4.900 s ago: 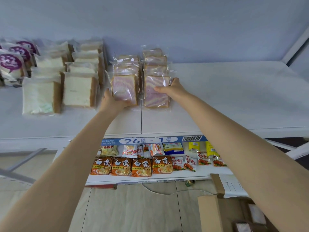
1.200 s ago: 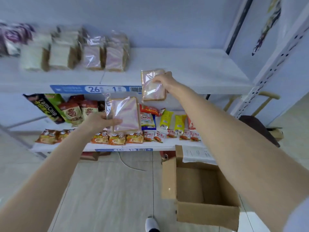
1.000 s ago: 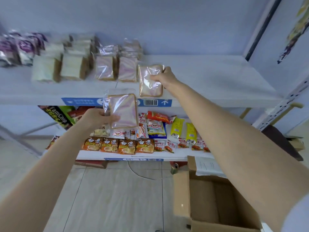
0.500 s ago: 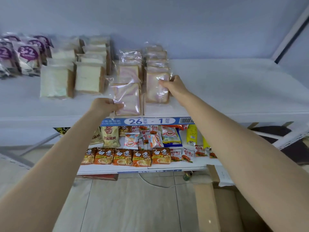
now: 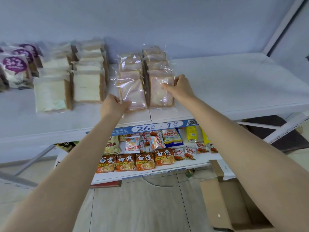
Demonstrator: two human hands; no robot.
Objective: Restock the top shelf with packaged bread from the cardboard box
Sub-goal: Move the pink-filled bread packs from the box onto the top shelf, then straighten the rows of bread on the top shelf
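Observation:
Two rows of pink-swirled bread in clear wrap stand on the white top shelf (image 5: 234, 91). My left hand (image 5: 113, 106) grips the lower left corner of the front pack of the left row (image 5: 133, 92). My right hand (image 5: 179, 87) pinches the upper right edge of the front pack of the right row (image 5: 160, 92). Both packs stand upright against the packs behind them. The open cardboard box (image 5: 215, 206) sits on the floor at the lower right; what it holds is hidden by my right arm.
White sliced bread packs (image 5: 87, 86) and purple-labelled packs (image 5: 15, 71) fill the shelf's left part. The right part of the top shelf is bare. Below, a lower shelf (image 5: 167, 169) carries noodle packets and snacks. A white upright post (image 5: 282, 25) rises at the right.
Both hands rose from in front of the shelves and set their pink-swirled packs at the front of the two rows. The view moved closer to the shelf.

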